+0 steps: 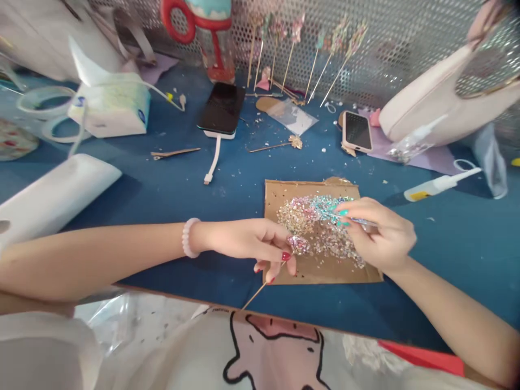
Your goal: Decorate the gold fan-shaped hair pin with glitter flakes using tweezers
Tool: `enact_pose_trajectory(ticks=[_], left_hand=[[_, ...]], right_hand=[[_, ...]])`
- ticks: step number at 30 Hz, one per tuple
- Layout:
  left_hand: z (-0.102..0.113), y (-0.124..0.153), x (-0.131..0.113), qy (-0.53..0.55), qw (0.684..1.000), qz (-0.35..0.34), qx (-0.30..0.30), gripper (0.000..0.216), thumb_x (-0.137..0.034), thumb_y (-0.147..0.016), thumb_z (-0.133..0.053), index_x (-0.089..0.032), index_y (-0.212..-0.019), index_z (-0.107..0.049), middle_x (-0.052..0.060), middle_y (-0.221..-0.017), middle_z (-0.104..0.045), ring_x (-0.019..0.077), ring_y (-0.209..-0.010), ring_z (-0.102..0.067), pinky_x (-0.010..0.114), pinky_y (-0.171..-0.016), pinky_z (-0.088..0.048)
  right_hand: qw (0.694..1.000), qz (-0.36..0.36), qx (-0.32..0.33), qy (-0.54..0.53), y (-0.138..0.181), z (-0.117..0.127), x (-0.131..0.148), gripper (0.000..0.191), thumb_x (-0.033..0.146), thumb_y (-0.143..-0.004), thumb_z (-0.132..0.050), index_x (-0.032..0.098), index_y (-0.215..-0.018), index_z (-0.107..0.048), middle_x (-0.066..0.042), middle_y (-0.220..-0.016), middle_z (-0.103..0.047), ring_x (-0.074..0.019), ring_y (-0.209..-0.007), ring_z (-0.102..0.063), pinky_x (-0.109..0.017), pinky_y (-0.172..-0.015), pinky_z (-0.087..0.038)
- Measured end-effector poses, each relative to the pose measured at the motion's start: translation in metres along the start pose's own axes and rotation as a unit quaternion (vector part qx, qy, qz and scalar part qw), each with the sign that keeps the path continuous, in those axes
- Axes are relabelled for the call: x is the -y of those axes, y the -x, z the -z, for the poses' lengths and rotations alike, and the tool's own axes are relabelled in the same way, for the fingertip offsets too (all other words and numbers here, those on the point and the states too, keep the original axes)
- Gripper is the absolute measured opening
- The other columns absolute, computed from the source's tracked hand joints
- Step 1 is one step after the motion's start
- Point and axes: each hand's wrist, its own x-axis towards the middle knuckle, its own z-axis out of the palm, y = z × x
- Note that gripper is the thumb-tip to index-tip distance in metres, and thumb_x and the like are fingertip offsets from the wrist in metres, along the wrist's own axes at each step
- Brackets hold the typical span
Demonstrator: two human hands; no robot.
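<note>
My left hand, with red nails, pinches a thin wooden stick that slants down to the table's front edge. At the stick's upper end, by my fingers, is a small piece covered in shiny sequins. My right hand, with teal nails, is closed around a thin silvery tool, which looks like tweezers. Its tip is over the blue part of a spread of loose sequins, partly hidden by my fingers. Both hands are above a piece of brown cardboard bearing the sequins in pink, gold, blue and silver patches.
Behind stand several decorated sticks against a perforated metal panel. A black phone, a smaller phone, a tissue pack and a lidded cup lie around. A glue bottle is right; a hair clip lies left.
</note>
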Motion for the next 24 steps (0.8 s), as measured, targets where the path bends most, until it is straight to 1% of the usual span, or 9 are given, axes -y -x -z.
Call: enact_pose_trajectory(ticks=[2, 4, 7, 8, 11, 13, 16, 20, 24], left_hand=[[-0.001, 0.000, 0.001, -0.019, 1.000, -0.002, -0.008, 0.014, -0.020, -0.091, -0.051, -0.014, -0.095, -0.063, 0.003, -0.074, -0.064, 0.0089, -0.058, -0.058, 0.015, -0.049, -0.042], [-0.002, -0.001, 0.000, -0.033, 0.999, -0.007, -0.011, 0.015, -0.023, -0.091, -0.052, -0.013, -0.090, -0.064, 0.001, -0.065, -0.061, 0.0092, -0.057, -0.058, 0.015, -0.047, -0.039], [-0.005, -0.002, -0.003, -0.045, 0.999, -0.016, -0.017, 0.018, -0.026, -0.090, -0.054, -0.012, -0.082, -0.063, -0.002, -0.055, -0.056, 0.0069, -0.048, -0.050, 0.015, -0.043, -0.033], [-0.006, -0.002, -0.004, -0.048, 0.998, -0.017, -0.020, 0.020, -0.027, -0.090, -0.055, -0.012, -0.079, -0.062, -0.002, -0.055, -0.056, 0.0064, -0.046, -0.049, 0.015, -0.041, -0.031], [-0.007, -0.003, -0.004, -0.050, 0.998, -0.022, -0.033, 0.025, -0.033, -0.088, -0.058, -0.012, -0.075, -0.061, 0.001, -0.066, -0.061, 0.0050, -0.044, -0.047, 0.017, -0.039, -0.027], [-0.008, -0.002, -0.004, -0.047, 0.998, -0.023, -0.036, 0.026, -0.037, -0.086, -0.060, -0.012, -0.078, -0.061, 0.002, -0.069, -0.062, 0.0046, -0.042, -0.045, 0.017, -0.038, -0.026], [-0.008, -0.002, -0.003, -0.041, 0.998, -0.019, -0.037, 0.030, -0.042, -0.087, -0.059, -0.012, -0.086, -0.062, 0.001, -0.066, -0.062, 0.0045, -0.039, -0.042, 0.018, -0.037, -0.025], [-0.007, -0.001, -0.002, -0.032, 0.998, -0.016, -0.042, 0.032, -0.043, -0.086, -0.061, -0.011, -0.083, -0.063, 0.000, -0.060, -0.061, 0.0042, -0.036, -0.040, 0.018, -0.034, -0.023], [-0.006, 0.000, -0.002, -0.025, 0.999, -0.016, -0.046, 0.029, -0.040, -0.086, -0.061, -0.011, -0.080, -0.063, -0.001, -0.059, -0.061, 0.0037, -0.035, -0.041, 0.017, -0.033, -0.021]], right_hand=[[0.999, -0.042, -0.013, 0.010, 0.002, -0.001, -0.007, 0.021, 0.009, -0.078, -0.064, 0.025, -0.090, -0.066, -0.002, -0.087, -0.073, -0.0170, -0.081, -0.069, -0.031, -0.072, -0.056], [0.998, -0.053, -0.013, 0.027, 0.003, 0.000, -0.012, 0.015, 0.013, -0.080, -0.063, 0.024, -0.089, -0.066, -0.003, -0.087, -0.073, -0.0174, -0.082, -0.069, -0.031, -0.073, -0.057], [0.996, -0.076, -0.017, 0.049, 0.004, 0.004, -0.019, 0.008, 0.020, -0.083, -0.060, 0.023, -0.087, -0.067, -0.002, -0.086, -0.073, -0.0171, -0.080, -0.069, -0.030, -0.071, -0.057], [0.994, -0.087, -0.022, 0.056, 0.004, 0.004, -0.023, 0.008, 0.022, -0.084, -0.059, 0.023, -0.087, -0.067, -0.002, -0.086, -0.072, -0.0166, -0.076, -0.069, -0.030, -0.070, -0.057], [0.991, -0.116, -0.041, 0.061, 0.003, 0.003, -0.036, 0.013, 0.029, -0.088, -0.056, 0.021, -0.087, -0.066, -0.003, -0.085, -0.070, -0.0132, -0.064, -0.065, -0.029, -0.062, -0.056], [0.988, -0.129, -0.059, 0.056, 0.003, 0.000, -0.045, 0.019, 0.034, -0.089, -0.054, 0.019, -0.085, -0.065, -0.006, -0.096, -0.068, -0.0154, -0.080, -0.066, -0.031, -0.068, -0.056], [0.984, -0.157, -0.070, 0.049, 0.002, -0.001, -0.054, 0.023, 0.035, -0.090, -0.055, 0.014, -0.093, -0.063, -0.006, -0.101, -0.064, -0.0157, -0.090, -0.062, -0.035, -0.078, -0.054], [0.974, -0.211, -0.076, 0.038, 0.005, 0.001, -0.062, 0.026, 0.036, -0.091, -0.053, 0.015, -0.106, -0.059, -0.006, -0.105, -0.062, -0.0160, -0.091, -0.062, -0.036, -0.079, -0.053], [0.960, -0.267, -0.084, 0.028, 0.009, 0.002, -0.071, 0.029, 0.036, -0.091, -0.053, 0.015, -0.110, -0.058, -0.007, -0.107, -0.062, -0.0165, -0.091, -0.062, -0.037, -0.079, -0.053]])
